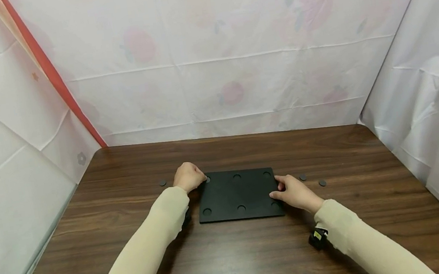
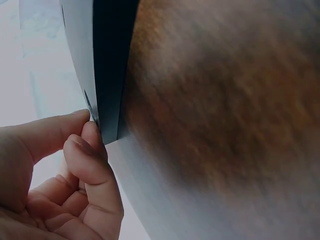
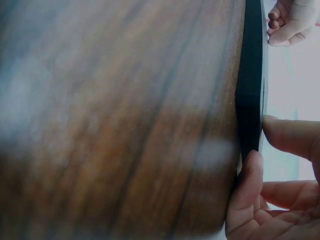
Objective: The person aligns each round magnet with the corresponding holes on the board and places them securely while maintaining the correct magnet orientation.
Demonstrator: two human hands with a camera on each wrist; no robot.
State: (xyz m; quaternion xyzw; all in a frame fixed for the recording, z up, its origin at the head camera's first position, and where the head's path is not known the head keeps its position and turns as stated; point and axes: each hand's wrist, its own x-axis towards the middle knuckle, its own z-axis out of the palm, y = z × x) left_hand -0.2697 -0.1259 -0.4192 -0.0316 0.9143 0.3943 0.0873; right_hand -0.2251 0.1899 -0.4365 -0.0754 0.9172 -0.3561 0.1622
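A flat black board (image 1: 238,195) with several round recesses lies on the table. My left hand (image 1: 189,177) is at its far left corner, pinching a thin dark disc (image 2: 89,104) between thumb and fingertip. The disc is tilted, its lower edge right at the board's top surface by the corner recess. At the board's right edge, my right hand (image 1: 294,192) holds on, with the thumb on the top face and a finger against the side (image 3: 250,125). The other fingers of that hand are curled below.
One loose grey disc (image 1: 162,182) lies left of my left hand. Two more, a nearer disc (image 1: 322,183) and a farther disc (image 1: 303,177), lie right of the board. The wooden table (image 1: 236,256) meets a pale patterned curtain (image 1: 213,91) behind.
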